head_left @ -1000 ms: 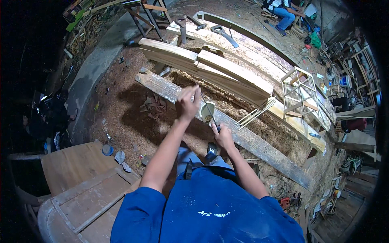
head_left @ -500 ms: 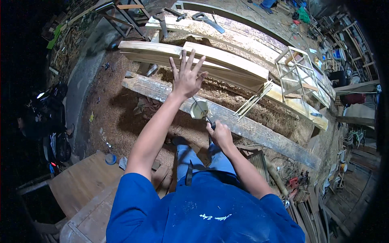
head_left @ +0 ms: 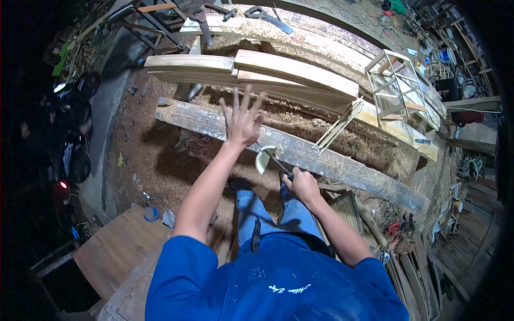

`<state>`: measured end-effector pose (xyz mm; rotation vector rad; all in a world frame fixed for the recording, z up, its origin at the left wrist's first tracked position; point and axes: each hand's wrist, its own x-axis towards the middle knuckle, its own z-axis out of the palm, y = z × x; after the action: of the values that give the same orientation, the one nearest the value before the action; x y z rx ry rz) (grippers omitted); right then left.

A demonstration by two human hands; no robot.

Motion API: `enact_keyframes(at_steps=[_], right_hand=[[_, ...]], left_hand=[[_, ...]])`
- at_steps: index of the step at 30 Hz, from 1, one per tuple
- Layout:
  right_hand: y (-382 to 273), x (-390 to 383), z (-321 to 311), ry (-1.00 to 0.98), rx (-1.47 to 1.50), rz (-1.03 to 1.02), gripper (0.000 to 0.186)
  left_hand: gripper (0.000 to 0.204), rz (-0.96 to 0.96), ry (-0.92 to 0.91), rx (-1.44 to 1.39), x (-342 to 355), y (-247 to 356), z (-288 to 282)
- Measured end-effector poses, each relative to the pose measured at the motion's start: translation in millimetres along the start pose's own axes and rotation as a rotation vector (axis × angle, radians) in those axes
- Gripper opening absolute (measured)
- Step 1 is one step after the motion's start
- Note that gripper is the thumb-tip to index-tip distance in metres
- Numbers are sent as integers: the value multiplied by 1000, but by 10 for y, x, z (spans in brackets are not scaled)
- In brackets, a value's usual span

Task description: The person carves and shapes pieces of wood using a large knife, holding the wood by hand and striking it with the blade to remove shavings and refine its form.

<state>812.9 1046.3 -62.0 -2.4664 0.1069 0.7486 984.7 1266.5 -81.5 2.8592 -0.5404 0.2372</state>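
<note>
My left hand [head_left: 243,124] is raised with its fingers spread, slightly blurred, above the near plank. My right hand [head_left: 304,188] is closed round the dark handle of a tool with a thin shaft [head_left: 277,162]; I cannot tell its exact kind. Beside the shaft, between my hands, is a pale, curved, cup-like piece [head_left: 261,162], tilted. Whether it touches the tool or what supports it is unclear. Below them runs a worn, stained plank [head_left: 342,167], with several thin pale sticks [head_left: 338,126] lying across it.
Stacked thick boards [head_left: 300,75] stand beyond the plank. Farther back lie a handsaw [head_left: 270,20] and a hammer [head_left: 227,12] among shavings. A slatted wooden frame [head_left: 395,88] stands at the right. A plywood sheet [head_left: 115,249] is at lower left, a motorcycle [head_left: 72,128] at far left.
The cup-like piece has turned, showing a narrower, crescent-like side. My left hand has moved slightly down, its fingers still spread. My right hand keeps its grip, and the whole view has shifted a little.
</note>
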Motion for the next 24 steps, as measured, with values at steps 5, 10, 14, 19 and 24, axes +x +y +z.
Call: enact_keyframes(at_steps=[5, 10, 14, 19, 24], right_hand=[[345, 118, 86, 120, 30, 23, 43], [363, 266, 248, 70, -47, -41, 42], [621, 342, 403, 74, -27, 10, 43], [669, 493, 404, 48, -47, 25, 44], [794, 773, 626, 40, -86, 33, 44]], left_hand=[[66, 83, 166, -145, 499, 310, -186], [61, 133, -140, 15, 22, 165, 419], [59, 39, -109, -182, 269, 313, 602], [58, 163, 229, -240, 393, 476, 596], [64, -15, -61, -237, 383, 284, 1125]])
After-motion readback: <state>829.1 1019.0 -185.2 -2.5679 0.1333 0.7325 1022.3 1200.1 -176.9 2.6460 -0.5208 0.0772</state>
